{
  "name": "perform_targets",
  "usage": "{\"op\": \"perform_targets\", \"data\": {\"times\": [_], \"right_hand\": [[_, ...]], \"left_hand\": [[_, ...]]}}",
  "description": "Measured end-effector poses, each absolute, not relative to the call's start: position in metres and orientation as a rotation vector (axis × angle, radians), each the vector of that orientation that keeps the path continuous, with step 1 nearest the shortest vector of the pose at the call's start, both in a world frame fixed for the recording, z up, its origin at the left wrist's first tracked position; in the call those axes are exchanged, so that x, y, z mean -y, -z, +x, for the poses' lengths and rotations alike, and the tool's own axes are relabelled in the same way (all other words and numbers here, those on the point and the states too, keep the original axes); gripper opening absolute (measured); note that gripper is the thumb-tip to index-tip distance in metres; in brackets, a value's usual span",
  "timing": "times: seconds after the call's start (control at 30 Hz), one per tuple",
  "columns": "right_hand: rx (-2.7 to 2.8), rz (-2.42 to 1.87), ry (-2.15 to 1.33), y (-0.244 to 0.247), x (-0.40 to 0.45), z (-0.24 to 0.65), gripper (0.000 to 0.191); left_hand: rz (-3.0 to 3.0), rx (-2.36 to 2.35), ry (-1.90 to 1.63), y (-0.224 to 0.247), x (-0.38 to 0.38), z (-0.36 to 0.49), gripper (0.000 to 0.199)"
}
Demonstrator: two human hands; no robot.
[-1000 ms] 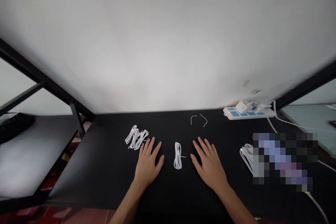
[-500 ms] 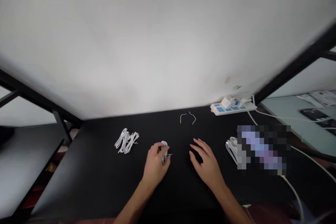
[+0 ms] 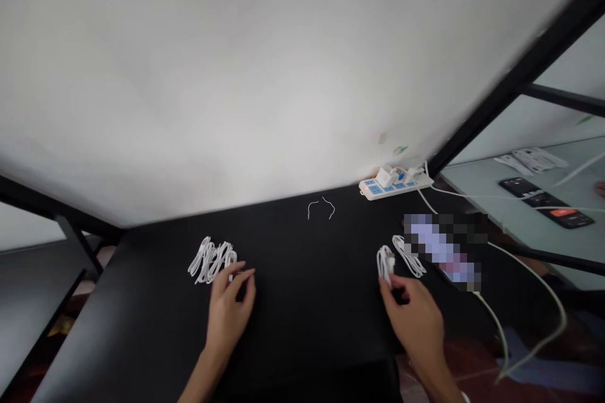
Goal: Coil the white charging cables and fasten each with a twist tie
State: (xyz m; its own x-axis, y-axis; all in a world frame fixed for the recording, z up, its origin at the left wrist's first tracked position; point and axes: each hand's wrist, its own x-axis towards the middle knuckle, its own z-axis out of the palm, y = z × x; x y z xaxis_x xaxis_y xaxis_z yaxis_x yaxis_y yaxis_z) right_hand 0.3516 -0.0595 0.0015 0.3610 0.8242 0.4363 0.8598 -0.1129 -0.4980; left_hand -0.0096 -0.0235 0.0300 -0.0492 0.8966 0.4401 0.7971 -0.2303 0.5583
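My left hand (image 3: 229, 308) rests on the black tabletop (image 3: 307, 277), its fingers open and just right of a bundle of white cables (image 3: 211, 261). A small white cable end shows by the fingertips. My right hand (image 3: 411, 318) grips the bottom of a coiled white cable (image 3: 386, 266). Next to that coil lies another white cable bundle (image 3: 409, 257), partly hidden by a pixelated patch (image 3: 442, 249). Two thin, bent white wire pieces (image 3: 321, 209) lie near the back of the table.
A white power strip (image 3: 394, 187) with blue sockets and plugged-in adapters sits at the back edge against a white wall (image 3: 236, 75). Cords run off the right side to the floor. A phone (image 3: 543, 203) lies on a pale side table.
The view has swung right. The coiled cable has left the middle of the table and is now in my right hand. My left hand has moved left, close to the bundle.
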Motion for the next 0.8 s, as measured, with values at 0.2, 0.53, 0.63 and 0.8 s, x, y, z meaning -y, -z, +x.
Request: {"op": "perform_targets", "data": {"times": [0.2, 0.53, 0.63, 0.8], "right_hand": [[1.577, -1.581, -0.351, -0.013, 0.056, 0.267, 0.020], [1.555, -1.345, -0.810, -0.021, 0.048, 0.232, 0.006], [1.432, -1.334, -1.027, -0.021, 0.044, 0.237, 0.014], [1.111, -1.226, -1.415, -0.024, 0.031, 0.247, 0.032]], "left_hand": [[1.171, -1.224, -0.809, -0.025, 0.023, 0.082, 0.039], [0.878, -1.063, -0.919, -0.028, 0.001, 0.083, 0.050], [0.915, -1.056, -0.896, -0.029, 0.001, 0.082, 0.047], [1.050, -1.070, -0.942, -0.029, -0.002, 0.080, 0.031]]}}
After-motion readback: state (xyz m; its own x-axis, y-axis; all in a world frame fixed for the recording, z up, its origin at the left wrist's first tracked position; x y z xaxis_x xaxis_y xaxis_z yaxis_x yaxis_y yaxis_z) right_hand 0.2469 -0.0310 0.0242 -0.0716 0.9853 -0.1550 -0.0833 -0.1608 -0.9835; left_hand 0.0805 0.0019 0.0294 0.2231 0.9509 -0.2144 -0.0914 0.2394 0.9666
